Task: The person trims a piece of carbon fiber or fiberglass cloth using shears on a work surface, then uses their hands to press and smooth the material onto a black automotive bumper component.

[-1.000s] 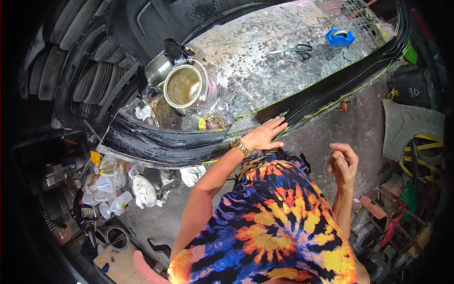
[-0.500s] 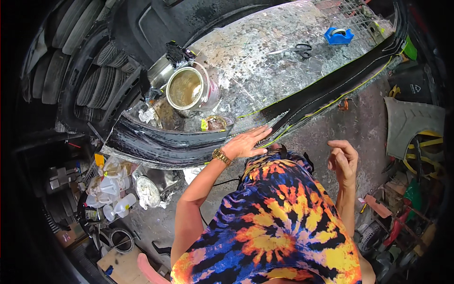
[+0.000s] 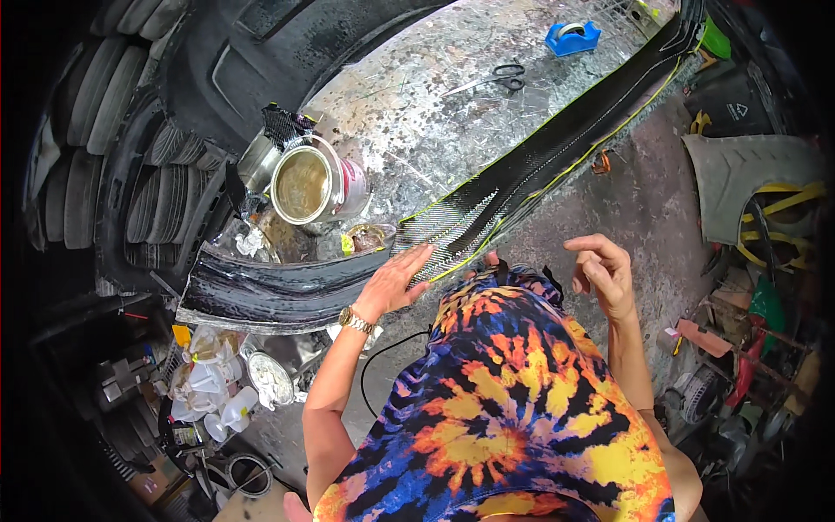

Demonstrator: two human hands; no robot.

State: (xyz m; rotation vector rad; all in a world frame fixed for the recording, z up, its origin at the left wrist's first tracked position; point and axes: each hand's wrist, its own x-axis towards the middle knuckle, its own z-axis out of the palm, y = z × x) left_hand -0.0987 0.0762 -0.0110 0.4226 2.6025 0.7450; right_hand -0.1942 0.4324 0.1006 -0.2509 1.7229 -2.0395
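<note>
A long strip of black woven carbon-fibre cloth (image 3: 544, 157) with yellow-green edges lies along a long curved black part, running from the middle to the far right. Left of the cloth, the bare glossy black part (image 3: 278, 287) shows streaks on its surface. My left hand (image 3: 393, 283), with a wristwatch above it, lies flat with stretched fingers at the cloth's near left end. Held up off to the right, apart from the cloth, my right hand (image 3: 606, 274) has loosely bent fingers and nothing visible in it.
An open can (image 3: 303, 185) with a wire handle stands on the stained worktable (image 3: 409, 113). Scissors (image 3: 500, 80) and a blue tape dispenser (image 3: 572, 37) lie farther back. Stacked tyres (image 3: 165, 204) fill the left. A lidded tin (image 3: 270, 379) and plastic cups (image 3: 233, 409) sit below.
My left hand has slid left along the cloth toward its end. My right hand stays raised, its fingers bent slightly differently. The whole view has shifted and turned a little.
</note>
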